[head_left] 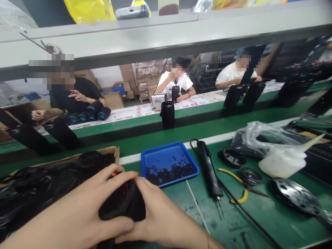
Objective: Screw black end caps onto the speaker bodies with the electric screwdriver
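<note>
Both hands close together on a matte black rounded part (121,204) at the near edge of the green counter (259,221); the left hand (85,207) wraps over its top, the right hand (158,211) presses in from the side, thin red wires showing between the fingers; crinkled black plastic (38,190) fills a cardboard box (109,151) just beside them; further right lie a shallow blue tray (168,152) of small dark screws, a slim black electric screwdriver (210,173), yellow-handled cutters (241,186), and a translucent white squeeze bottle (282,162).
</note>
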A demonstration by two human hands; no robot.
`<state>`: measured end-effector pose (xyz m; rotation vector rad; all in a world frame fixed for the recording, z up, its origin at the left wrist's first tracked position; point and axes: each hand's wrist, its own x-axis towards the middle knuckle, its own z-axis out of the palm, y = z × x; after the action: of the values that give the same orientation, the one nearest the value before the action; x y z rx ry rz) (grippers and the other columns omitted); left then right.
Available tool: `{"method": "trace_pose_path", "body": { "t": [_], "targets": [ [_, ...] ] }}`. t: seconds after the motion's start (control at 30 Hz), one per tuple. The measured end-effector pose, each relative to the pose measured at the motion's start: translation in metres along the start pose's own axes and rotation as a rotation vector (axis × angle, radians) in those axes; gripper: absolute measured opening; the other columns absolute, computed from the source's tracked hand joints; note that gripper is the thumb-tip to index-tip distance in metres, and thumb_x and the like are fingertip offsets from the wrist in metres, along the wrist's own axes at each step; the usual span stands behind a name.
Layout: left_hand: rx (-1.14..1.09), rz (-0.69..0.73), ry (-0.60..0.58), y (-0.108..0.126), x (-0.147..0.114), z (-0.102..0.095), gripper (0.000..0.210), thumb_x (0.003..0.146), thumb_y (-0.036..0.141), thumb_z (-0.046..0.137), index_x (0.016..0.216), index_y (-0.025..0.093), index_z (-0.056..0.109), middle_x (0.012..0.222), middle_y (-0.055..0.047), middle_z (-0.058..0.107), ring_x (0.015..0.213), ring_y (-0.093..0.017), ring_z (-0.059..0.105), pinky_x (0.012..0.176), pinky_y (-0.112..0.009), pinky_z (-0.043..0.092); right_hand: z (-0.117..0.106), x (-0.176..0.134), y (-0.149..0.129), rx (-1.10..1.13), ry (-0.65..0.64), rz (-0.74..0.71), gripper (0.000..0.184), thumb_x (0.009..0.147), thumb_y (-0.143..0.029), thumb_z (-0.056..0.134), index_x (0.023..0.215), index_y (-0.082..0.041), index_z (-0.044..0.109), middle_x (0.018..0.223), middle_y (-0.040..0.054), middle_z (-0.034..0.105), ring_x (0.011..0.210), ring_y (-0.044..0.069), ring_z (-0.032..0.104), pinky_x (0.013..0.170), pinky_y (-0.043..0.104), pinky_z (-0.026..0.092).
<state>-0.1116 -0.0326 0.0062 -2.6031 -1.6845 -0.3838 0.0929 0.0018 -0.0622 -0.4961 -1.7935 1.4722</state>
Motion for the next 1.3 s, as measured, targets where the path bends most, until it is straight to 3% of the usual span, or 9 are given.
{"method": "trace_pose_path", "body": {
  "t": [0.13,0.3,0.53,0.7,0.8,0.87,1.03,1.17,1.3],
  "targets": [
    [0.117,0.034,-0.061,0.001,-0.006,0.005,0.075,0.078,0.045,0.071,0.147,0.048,0.042,0.137,-0.003,0.060,0.116,-0.028,0.069,0.093,-0.042,0.062,-0.006,-0.001,0.002,-0.039,-0.004,-0.001,0.080,0.069,-0.026,0.092,0.140,-0.030,0.055,0.134,0.0001,0.060,0.122,0.022,0.059,0.108,0.032,0.045],
    [0.056,0.097,-0.054,0.002,-0.004,0.002,0.094,0.071,0.038,0.078,0.152,0.049,0.032,0.140,0.000,0.058,0.120,-0.024,0.068,0.095,-0.030,0.061,-0.013,0.004,0.007,-0.076,-0.038,-0.021,0.087,0.068,-0.029,0.094,0.145,-0.027,0.053,0.135,0.0040,0.061,0.123,0.024,0.059,0.108,0.033,0.046],
    [-0.094,-0.072,-0.102,0.012,-0.006,0.005,0.120,0.062,0.023,0.086,0.152,0.060,0.015,0.154,0.005,0.049,0.137,-0.027,0.057,0.106,-0.038,0.055,-0.024,0.000,0.003,-0.171,-0.096,0.017,0.088,0.069,-0.028,0.092,0.146,-0.030,0.051,0.134,0.0015,0.061,0.125,0.022,0.059,0.113,0.034,0.044],
    [-0.350,-0.375,0.100,0.034,-0.007,0.011,0.124,0.058,0.013,0.087,0.146,0.066,0.017,0.152,0.012,0.048,0.142,-0.025,0.050,0.118,-0.047,0.045,-0.036,-0.005,-0.026,-0.235,-0.088,-0.008,0.072,0.086,-0.028,0.076,0.150,-0.028,0.042,0.146,0.0037,0.050,0.135,0.018,0.050,0.116,0.032,0.041],
    [-0.495,-0.503,0.193,0.041,-0.011,0.019,0.115,0.059,0.020,0.087,0.145,0.064,0.025,0.141,0.011,0.057,0.130,-0.026,0.058,0.116,-0.053,0.043,-0.039,0.005,-0.051,-0.333,-0.005,-0.105,0.025,0.095,-0.019,0.061,0.118,-0.028,0.066,0.137,-0.0028,0.053,0.131,0.008,0.051,0.113,0.018,0.039],
    [-0.597,-0.533,0.252,0.042,-0.012,0.023,0.115,0.057,0.020,0.088,0.144,0.064,0.027,0.137,0.011,0.060,0.125,-0.026,0.061,0.115,-0.055,0.042,-0.037,0.017,-0.065,-0.532,-0.063,-0.143,0.014,0.095,-0.016,0.062,0.098,-0.026,0.072,0.134,-0.0040,0.053,0.132,0.008,0.049,0.112,0.016,0.038],
    [-0.734,-0.532,0.418,0.045,-0.009,0.031,0.115,0.055,0.024,0.089,0.145,0.063,0.029,0.136,0.011,0.061,0.132,-0.025,0.057,0.116,-0.055,0.040,-0.025,0.046,-0.081,-1.109,-0.297,-0.211,0.014,0.096,-0.019,0.060,0.089,-0.016,0.071,0.111,0.0083,0.060,0.115,0.024,0.054,0.098,0.039,0.051],
    [-0.744,-0.487,0.480,0.047,-0.007,0.040,0.108,0.060,0.032,0.089,0.148,0.055,0.030,0.134,0.005,0.064,0.127,-0.027,0.062,0.112,-0.056,0.046,-0.012,0.053,-0.080,-1.246,-0.369,-0.219,0.015,0.085,-0.014,0.069,0.071,-0.011,0.065,0.077,0.0089,0.055,0.083,0.027,0.052,0.076,0.046,0.050],
    [-0.668,-0.412,0.468,0.043,-0.008,0.046,0.110,0.065,0.036,0.087,0.154,0.042,0.024,0.140,-0.006,0.060,0.129,-0.032,0.061,0.108,-0.056,0.050,-0.010,0.048,-0.076,-1.243,-0.358,-0.222,0.020,0.089,-0.014,0.066,0.071,-0.014,0.061,0.087,0.0091,0.059,0.088,0.024,0.055,0.078,0.041,0.049]
  ]
}}
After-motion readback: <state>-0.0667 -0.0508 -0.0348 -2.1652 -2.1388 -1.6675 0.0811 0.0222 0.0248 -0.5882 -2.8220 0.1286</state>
